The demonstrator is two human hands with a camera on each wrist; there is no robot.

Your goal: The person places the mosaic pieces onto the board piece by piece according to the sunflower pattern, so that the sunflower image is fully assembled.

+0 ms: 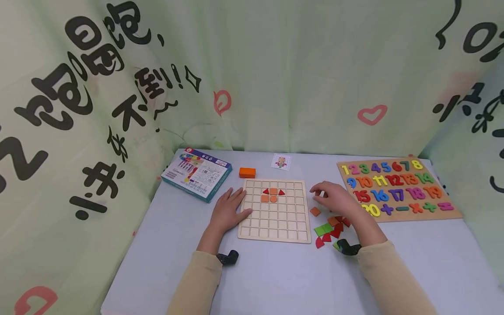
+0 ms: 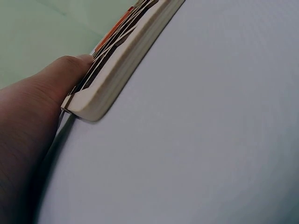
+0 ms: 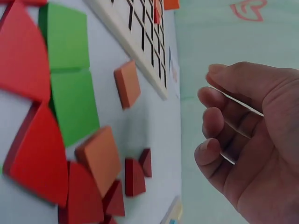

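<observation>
A wooden grid board lies flat on the table. Near its far side sit two red triangles, two orange squares and an orange round piece. My left hand rests along the board's left edge with fingers extended; its thumb lies over the rim. Beyond the board's right edge, my right hand hovers with loosely curled fingers and nothing between them. Below it lies a lone orange square. Closer to me is a loose cluster of green squares, red quarter-round pieces and another orange square.
A flat puzzle box lies at the back left, beside an orange block. Behind the board is a small picture card. A number board occupies the right side, partly behind my right forearm. Curtains enclose the table.
</observation>
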